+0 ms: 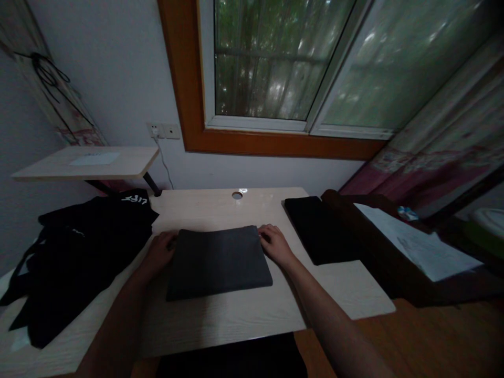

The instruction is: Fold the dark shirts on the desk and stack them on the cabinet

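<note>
A dark grey folded garment [220, 262] lies as a flat rectangle on the pale wooden desk [236, 320]. Its far edge dips slightly between the corners. At its far left corner, my left hand [160, 251] is closed with bent fingers against the side edge. My right hand [276, 245] pinches around the far right corner, fingers curled and thumb underneath. The fingertips of both hands are partly hidden in shadow. Left of my left hand spreads a loose black garment [90, 241] with white lettering. Beyond my right hand lies a neat black folded piece [315, 228].
A small raised shelf [129, 163] with a paper sheet stands at the back left, near a wall socket [163, 130] and cable. A round hole [237, 195] pierces the desk's rear. On the right, a dark brown surface carries a white sheet [417, 244].
</note>
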{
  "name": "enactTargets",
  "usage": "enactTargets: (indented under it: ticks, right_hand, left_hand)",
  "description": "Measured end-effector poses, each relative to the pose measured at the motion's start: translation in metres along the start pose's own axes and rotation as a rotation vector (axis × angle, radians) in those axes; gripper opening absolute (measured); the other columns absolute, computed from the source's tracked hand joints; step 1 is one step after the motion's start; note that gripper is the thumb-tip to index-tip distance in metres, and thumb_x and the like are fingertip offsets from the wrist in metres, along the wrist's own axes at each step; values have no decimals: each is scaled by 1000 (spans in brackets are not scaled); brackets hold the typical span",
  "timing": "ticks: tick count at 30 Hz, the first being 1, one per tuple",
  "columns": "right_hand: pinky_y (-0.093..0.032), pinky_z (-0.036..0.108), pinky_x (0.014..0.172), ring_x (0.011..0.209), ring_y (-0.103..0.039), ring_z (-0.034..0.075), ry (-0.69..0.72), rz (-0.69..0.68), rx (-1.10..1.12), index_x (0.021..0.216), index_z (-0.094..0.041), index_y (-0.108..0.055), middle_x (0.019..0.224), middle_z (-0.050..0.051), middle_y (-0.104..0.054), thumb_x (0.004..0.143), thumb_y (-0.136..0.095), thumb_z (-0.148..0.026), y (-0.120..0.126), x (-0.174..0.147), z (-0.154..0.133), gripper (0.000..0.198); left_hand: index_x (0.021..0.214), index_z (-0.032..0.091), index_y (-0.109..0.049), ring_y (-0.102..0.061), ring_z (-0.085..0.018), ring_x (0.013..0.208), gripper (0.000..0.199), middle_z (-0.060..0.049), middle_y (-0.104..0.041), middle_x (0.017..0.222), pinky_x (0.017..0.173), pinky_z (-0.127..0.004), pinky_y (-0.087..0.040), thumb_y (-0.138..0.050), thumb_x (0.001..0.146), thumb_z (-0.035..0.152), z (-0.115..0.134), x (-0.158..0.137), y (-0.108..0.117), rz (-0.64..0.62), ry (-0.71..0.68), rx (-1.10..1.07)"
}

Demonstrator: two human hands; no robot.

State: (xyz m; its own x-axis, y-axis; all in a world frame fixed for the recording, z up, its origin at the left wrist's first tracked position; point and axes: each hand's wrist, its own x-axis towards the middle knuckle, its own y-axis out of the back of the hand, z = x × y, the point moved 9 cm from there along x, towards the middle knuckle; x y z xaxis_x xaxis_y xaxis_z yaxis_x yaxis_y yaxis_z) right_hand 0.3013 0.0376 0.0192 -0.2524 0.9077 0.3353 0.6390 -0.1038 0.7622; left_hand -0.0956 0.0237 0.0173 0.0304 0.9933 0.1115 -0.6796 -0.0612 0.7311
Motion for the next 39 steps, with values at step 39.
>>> enactTargets:
  ticks: [39]
  right_hand:
    - [-47, 34, 88, 95, -60, 22, 47, 66, -18, 96, -23, -66, 99, 5, -65, 92, -55, -17, 1, 3, 1, 13]
  left_hand:
    - [126, 24, -62, -69, -25, 94, 47, -5, -74, 102, 81, -35, -51, -56, 83, 42, -16, -5, 0, 91, 200, -97]
